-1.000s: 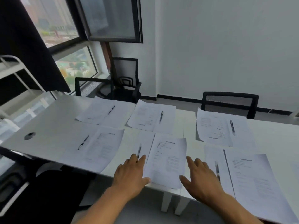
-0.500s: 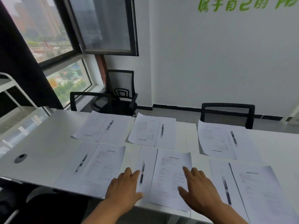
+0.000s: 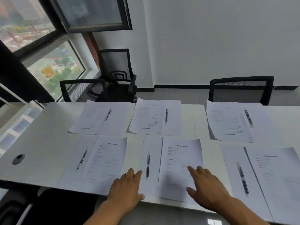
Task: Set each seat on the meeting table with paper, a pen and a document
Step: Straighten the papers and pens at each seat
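Several place settings lie on the white meeting table (image 3: 43, 143), each a blank sheet, a printed document and a black pen. In the near middle setting, a pen (image 3: 148, 164) lies on a blank sheet (image 3: 151, 146) beside a printed document (image 3: 180, 166). My left hand (image 3: 126, 189) rests flat on the blank sheet's left near edge, fingers straight. My right hand (image 3: 204, 185) presses flat on the document's lower right part. Neither hand holds anything.
Other settings lie at near left (image 3: 103, 159), near right (image 3: 272, 176) and along the far side (image 3: 155, 117). Black mesh chairs stand behind the table at left (image 3: 81, 90), in the corner (image 3: 118, 73) and at right (image 3: 240, 90). A cable grommet (image 3: 18, 159) sits at the table's left.
The camera has tilted and moved, so the table fills more of the view. Both hands stay on the middle setting; the document appears shifted slightly.
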